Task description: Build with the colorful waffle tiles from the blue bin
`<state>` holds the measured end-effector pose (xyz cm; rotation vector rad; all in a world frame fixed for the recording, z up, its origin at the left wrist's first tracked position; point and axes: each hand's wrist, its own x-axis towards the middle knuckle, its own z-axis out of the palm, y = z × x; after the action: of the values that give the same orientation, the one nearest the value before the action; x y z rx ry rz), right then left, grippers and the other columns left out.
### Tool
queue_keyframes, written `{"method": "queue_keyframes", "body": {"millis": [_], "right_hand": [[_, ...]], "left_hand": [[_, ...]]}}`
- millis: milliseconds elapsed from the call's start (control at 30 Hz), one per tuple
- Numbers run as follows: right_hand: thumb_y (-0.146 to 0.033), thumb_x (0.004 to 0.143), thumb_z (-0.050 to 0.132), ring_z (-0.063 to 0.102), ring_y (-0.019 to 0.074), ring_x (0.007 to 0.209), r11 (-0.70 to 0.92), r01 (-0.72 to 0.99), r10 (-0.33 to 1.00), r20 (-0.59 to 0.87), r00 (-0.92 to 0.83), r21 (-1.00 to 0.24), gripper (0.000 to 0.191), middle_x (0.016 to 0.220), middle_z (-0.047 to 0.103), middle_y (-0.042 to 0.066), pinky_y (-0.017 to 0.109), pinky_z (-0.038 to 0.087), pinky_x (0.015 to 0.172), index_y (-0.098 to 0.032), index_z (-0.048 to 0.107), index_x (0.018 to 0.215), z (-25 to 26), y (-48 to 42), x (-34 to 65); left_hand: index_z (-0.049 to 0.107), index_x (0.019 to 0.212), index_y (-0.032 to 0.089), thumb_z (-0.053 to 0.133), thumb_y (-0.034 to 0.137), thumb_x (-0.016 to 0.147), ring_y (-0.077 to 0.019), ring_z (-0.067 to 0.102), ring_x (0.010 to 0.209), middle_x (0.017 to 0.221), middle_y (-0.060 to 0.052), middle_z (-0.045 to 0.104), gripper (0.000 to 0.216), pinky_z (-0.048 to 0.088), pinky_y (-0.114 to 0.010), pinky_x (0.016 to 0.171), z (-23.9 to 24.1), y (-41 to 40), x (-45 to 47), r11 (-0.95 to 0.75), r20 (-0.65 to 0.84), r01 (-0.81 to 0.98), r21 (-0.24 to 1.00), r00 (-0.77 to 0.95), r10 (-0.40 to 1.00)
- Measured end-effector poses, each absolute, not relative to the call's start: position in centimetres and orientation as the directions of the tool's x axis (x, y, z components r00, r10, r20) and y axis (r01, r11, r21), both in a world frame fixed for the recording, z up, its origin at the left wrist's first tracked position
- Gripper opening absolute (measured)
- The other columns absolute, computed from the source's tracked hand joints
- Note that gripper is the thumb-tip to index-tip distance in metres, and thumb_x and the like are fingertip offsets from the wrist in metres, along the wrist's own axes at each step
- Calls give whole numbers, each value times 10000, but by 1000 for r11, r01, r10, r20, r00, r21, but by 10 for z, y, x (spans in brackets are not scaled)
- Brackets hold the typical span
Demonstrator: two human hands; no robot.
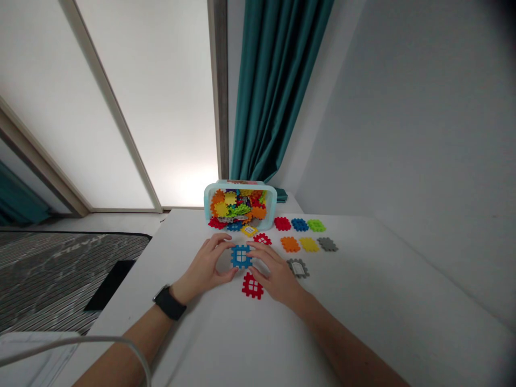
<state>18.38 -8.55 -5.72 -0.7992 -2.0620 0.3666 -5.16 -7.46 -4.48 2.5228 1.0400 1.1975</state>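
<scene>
White tabletop (382,290) — left grip (207,264) and right grip (276,273) pinch a blue tile (241,257) — right edge partly hidden.

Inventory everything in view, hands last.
Table: 1, white, centre
Tub: 1, aqua, far end
Pieces: many, multicoloured, in and by tub
Blue window tile: 1, blue, mid-table
Red window tiles: 2, red, before and behind it
Yellow window tile: 1, yellow, tub's mouth
Solid tiles: 6, varied, right of tub
Frame tile: 1, gray, before them
Curtains: 2, teal, back and left
Panels: 2, white, back
Wall: 1, gray, right
Rug: 1, gray, left
Flat object: 1, black, left
Cable: 1, white, lower left
Watch: 1, black, left wrist
Left hand, right hand: 1 each, bare, at blue window tile
</scene>
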Motion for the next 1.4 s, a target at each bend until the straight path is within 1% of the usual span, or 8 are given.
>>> {"method": "queue_keyframes", "body": {"millis": [233, 367, 467, 567, 933, 1067, 1200, 1400], "right_hand": [[-214, 978, 537, 663, 220, 1009, 760, 425, 640, 677, -363, -491, 175, 1050, 715, 79, 397, 546, 929, -242, 686, 1065, -55, -85, 184], [-286, 948, 574, 667, 224, 855, 642, 431, 759, 603, -245, -634, 142, 885, 722, 64, 366, 555, 796, -226, 703, 947, -55, -84, 181], [-337, 912, 603, 684, 213, 781, 441, 383, 896, 426, -127, -812, 165, 830, 736, 51, 340, 556, 742, -209, 706, 923, -59, -82, 178], [-405, 889, 618, 681, 202, 720, 296, 290, 955, 285, -82, -910, 229, 763, 728, 35, 328, 549, 712, -194, 706, 894, -63, -80, 176], [-439, 842, 656, 639, 166, 661, 172, 121, 979, 156, -133, -978, 252, 738, 700, 8, 293, 512, 653, -190, 699, 839, -63, -81, 171], [-456, 885, 613, 640, 161, 659, 178, 64, 970, 165, -177, -982, 279, 729, 684, 3, 288, 525, 647, -189, 677, 838, -63, -82, 170], [-382, 926, 572, 684, 179, 748, 292, 103, 954, 281, -110, -951, 214, 850, 715, 35, 319, 568, 720, -200, 648, 1006, -60, -82, 174], [-206, 906, 583, 671, 223, 1036, 637, 380, 768, 592, -243, -670, 252, 1203, 688, 96, 416, 555, 941, -254, 651, 1144, -50, -85, 186]], "left_hand": [[634, 1013, 194, 570, 355, 946, -241, 601, 1076, 1133, -103, 592, 186, 506, -408, 974, -41, -77, -44, -665, 489, 375, 646, 466, 737], [615, 1065, 195, 376, 359, 1044, -217, 623, 958, 1029, -89, 631, 291, 531, -391, 886, -42, -79, -42, -617, 447, 340, 710, 459, 768], [555, 1214, 211, 488, 347, 1001, -229, 627, 973, 1083, -92, 637, 262, 536, -411, 886, -44, -79, -42, -637, 485, 394, 663, 422, 766], [502, 1306, 228, 684, 342, 874, -261, 621, 1056, 1180, -108, 618, 483, 527, -449, 940, -46, -79, -44, -680, 523, 478, 556, 435, 733], [550, 1278, 236, 765, 365, 816, -283, 617, 1092, 1220, -116, 615, 525, 532, -451, 918, -45, -77, -46, -731, 565, 585, 351, 490, 664], [557, 1262, 231, 747, 358, 812, -284, 621, 1077, 1198, -116, 623, 505, 533, -448, 906, -44, -77, -47, -736, 584, 589, 334, 484, 651], [546, 1270, 229, 733, 322, 795, -283, 619, 1074, 1189, -116, 620, 518, 533, -441, 902, -42, -76, -49, -733, 616, 587, 344, 448, 648], [546, 1258, 230, 736, 295, 785, -286, 616, 1075, 1189, -113, 619, 514, 531, -448, 905, -42, -76, -50, -721, 628, 600, 346, 423, 653]]}}
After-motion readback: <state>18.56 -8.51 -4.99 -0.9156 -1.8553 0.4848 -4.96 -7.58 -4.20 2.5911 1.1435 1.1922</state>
